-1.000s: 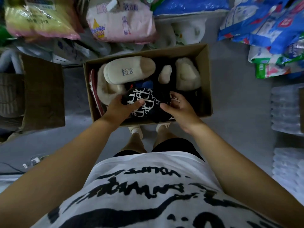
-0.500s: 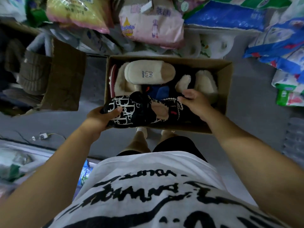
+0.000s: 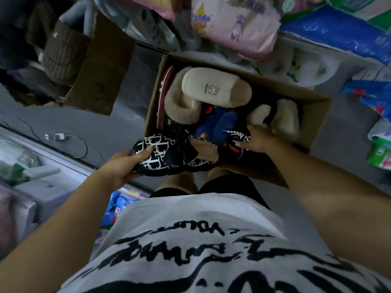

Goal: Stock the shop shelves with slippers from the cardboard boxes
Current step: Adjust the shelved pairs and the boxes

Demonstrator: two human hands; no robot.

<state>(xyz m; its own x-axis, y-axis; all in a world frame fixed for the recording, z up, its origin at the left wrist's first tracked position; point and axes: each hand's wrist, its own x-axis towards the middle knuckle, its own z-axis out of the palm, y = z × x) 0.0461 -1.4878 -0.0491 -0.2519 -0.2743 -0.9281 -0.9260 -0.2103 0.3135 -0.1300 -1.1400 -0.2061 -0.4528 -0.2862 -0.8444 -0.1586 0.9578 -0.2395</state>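
I get 1 view, the wide-angle head camera, and it faces steeply down past the white printed shirt (image 3: 190, 229) to the grey floor (image 3: 118, 127). The open cardboard box (image 3: 317, 115) sits close below, mid-frame, with packaged goods (image 3: 232, 24) along the upper edge.

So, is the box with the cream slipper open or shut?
Open: no lid covers the box; slippers show inside, where the right hand reaches.
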